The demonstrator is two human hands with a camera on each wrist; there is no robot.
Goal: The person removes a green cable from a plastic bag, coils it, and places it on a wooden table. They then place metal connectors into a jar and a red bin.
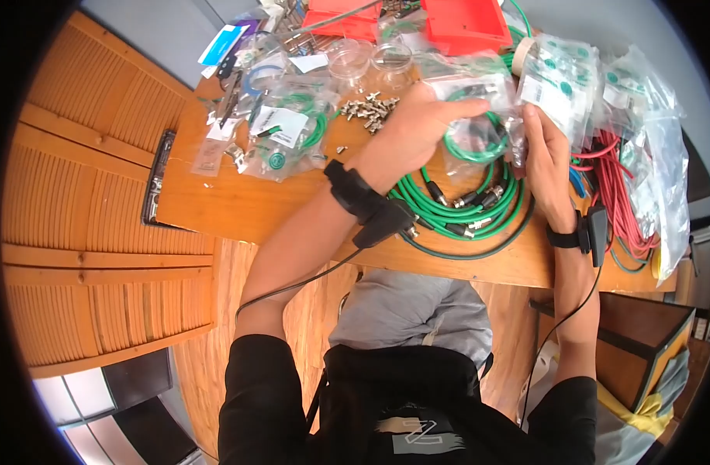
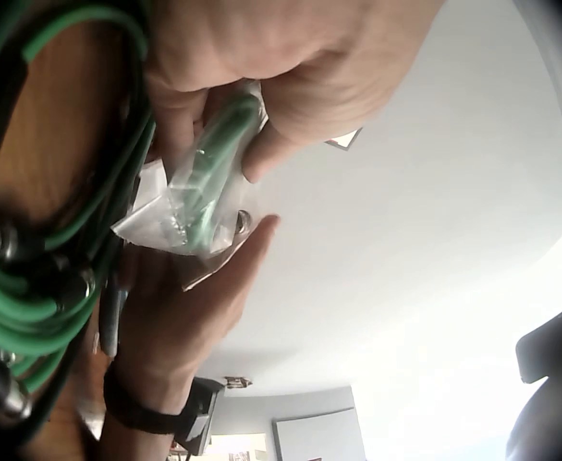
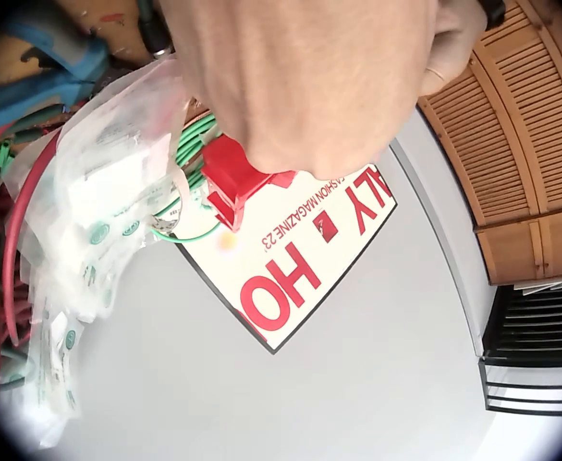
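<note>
A clear plastic bag with a coiled green cable [image 1: 479,147] inside is held between both hands over the table. My left hand [image 1: 413,128] grips one end of it, thumb on one side and fingers on the other, as the left wrist view shows around the bag [image 2: 199,197]. At the opposite edge my right hand [image 1: 549,151] pinches the plastic, its thumb [image 2: 262,240] raised along the edge. A small metal connector end [image 2: 244,222] shows through the plastic there. Below the bag lies a large coil of green cables [image 1: 440,213] with black-and-metal connectors.
Loose metal connectors [image 1: 368,111] lie in a pile left of the hands, near clear round containers [image 1: 351,58]. Bagged green cable [image 1: 293,128] sits further left. Red trays [image 1: 467,27] stand at the back; plastic bags [image 1: 560,74] and red cables [image 1: 614,186] are on the right.
</note>
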